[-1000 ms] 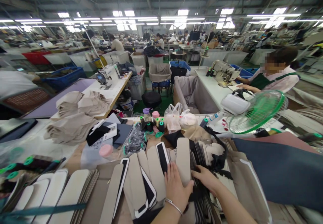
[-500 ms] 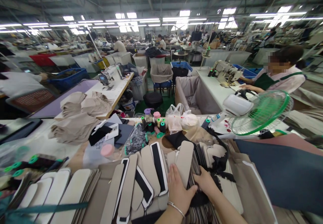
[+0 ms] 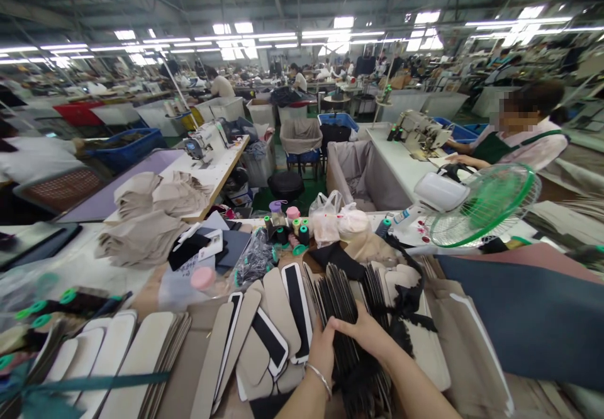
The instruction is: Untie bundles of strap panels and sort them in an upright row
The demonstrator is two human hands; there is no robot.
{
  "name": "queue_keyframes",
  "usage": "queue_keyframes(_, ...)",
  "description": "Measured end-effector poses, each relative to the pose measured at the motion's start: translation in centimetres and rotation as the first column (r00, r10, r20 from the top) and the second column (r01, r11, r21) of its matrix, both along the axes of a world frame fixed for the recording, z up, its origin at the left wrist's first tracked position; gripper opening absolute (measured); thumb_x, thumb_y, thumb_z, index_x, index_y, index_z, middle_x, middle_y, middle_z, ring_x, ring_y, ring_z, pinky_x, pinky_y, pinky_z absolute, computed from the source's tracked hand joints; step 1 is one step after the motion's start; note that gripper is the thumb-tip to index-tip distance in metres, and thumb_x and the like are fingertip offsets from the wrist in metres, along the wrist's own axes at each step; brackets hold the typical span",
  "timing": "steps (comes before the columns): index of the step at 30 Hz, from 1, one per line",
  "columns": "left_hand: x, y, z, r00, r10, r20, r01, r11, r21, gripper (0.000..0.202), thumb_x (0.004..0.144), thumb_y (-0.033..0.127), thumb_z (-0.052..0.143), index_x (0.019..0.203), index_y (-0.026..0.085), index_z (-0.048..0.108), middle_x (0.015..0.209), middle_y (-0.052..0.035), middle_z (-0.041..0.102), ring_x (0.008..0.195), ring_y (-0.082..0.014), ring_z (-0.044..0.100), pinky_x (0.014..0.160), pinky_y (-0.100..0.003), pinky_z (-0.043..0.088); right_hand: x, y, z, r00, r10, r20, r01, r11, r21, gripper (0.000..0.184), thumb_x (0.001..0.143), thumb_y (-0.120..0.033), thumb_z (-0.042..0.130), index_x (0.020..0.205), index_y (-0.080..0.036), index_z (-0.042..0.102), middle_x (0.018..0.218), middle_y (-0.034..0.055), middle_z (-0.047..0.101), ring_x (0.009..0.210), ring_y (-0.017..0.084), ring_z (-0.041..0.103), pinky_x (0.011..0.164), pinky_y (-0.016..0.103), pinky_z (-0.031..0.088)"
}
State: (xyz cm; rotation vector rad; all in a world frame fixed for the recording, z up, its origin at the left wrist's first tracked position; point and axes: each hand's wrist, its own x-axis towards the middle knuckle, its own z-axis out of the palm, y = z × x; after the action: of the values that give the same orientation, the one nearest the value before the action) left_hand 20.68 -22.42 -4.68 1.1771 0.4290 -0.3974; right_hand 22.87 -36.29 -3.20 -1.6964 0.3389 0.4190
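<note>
A thick stack of fabric panels [image 3: 336, 293], dark edges facing up, stands on edge in front of me. My left hand [image 3: 323, 343], with a bracelet at its wrist, presses the stack's left side. Around its right side closes my right hand [image 3: 367, 336], the two thumbs nearly meeting on the near edges. Most fingers are hidden behind the panels. To the left, loose beige panels [image 3: 278, 309] lie overlapping, including a white-rimmed panel with a black centre [image 3: 298, 309]. Another bunch of panels [image 3: 375, 287] leans just right of the held stack, beside ragged black fabric [image 3: 409, 296].
A tied bundle of pale panels [image 3: 141, 353] lies at the left front. Thread spools [image 3: 303, 236], plastic bags [image 3: 325, 217] and a green fan [image 3: 486, 208] stand along the back. Dark blue sheet material [image 3: 523, 318] covers the right. A co-worker [image 3: 514, 129] sits at a sewing machine.
My left hand has gone from lying on a beige panel to gripping the stack's side. The stack now shows its dark edges, and my right hand has moved in along its other side.
</note>
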Motion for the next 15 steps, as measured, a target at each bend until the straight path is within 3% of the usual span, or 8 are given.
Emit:
queue_keyframes(4, -1.0, 0.8, -0.1, 0.999, 0.028, 0.022, -0.025, 0.991, -0.135, 0.076, 0.074, 0.046, 0.072, 0.138, 0.017, 0.044, 0.12, -0.0165, 0.066, 0.103, -0.0305, 0.067, 0.091, -0.043, 0.054, -0.3, -0.3, -0.5, 0.998, -0.056, 0.027, 0.056, 0.998, -0.016, 0.083, 0.053, -0.042, 0.086, 0.123, -0.017, 0.05, 0.12, 0.0131, 0.067, 0.115, 0.029, 0.062, 0.106, 0.042, 0.044)
queue_keyframes(8, -1.3, 1.4, -0.4, 1.0, 0.022, 0.022, -0.017, 0.979, -0.204, 0.082, 0.065, 0.035, 0.08, 0.136, 0.013, 0.046, 0.111, -0.0182, 0.07, 0.092, -0.0315, 0.07, 0.082, -0.045, 0.057, -1.2, 0.0, -0.4, 0.998, -0.06, -0.013, 0.061, 0.995, 0.073, 0.073, 0.062, -0.044, 0.08, 0.123, -0.018, 0.049, 0.116, 0.0114, 0.069, 0.109, 0.027, 0.066, 0.098, 0.039, 0.051)
queue_keyframes(11, -1.3, 1.6, 0.0, 0.998, 0.012, 0.055, 0.003, 0.969, -0.248, 0.088, 0.061, 0.026, 0.082, 0.139, 0.016, 0.043, 0.113, -0.016, 0.069, 0.096, -0.0318, 0.069, 0.084, -0.045, 0.057, -1.9, 0.8, -0.3, 0.996, -0.082, -0.035, 0.085, 0.989, 0.124, 0.074, 0.065, -0.045, 0.077, 0.126, -0.017, 0.046, 0.111, 0.0123, 0.071, 0.102, 0.027, 0.069, 0.091, 0.04, 0.055)
queue_keyframes(15, -1.6, 2.1, 1.6, 0.989, 0.013, 0.148, 0.027, 0.965, -0.262, 0.095, 0.061, 0.019, 0.081, 0.145, 0.02, 0.036, 0.125, -0.0133, 0.065, 0.111, -0.031, 0.064, 0.097, -0.045, 0.052, -2.4, 1.4, 0.7, 0.988, -0.153, 0.035, 0.148, 0.983, 0.112, 0.081, 0.065, -0.041, 0.079, 0.132, -0.021, 0.039, 0.119, 0.0091, 0.068, 0.108, 0.026, 0.066, 0.098, 0.04, 0.051)
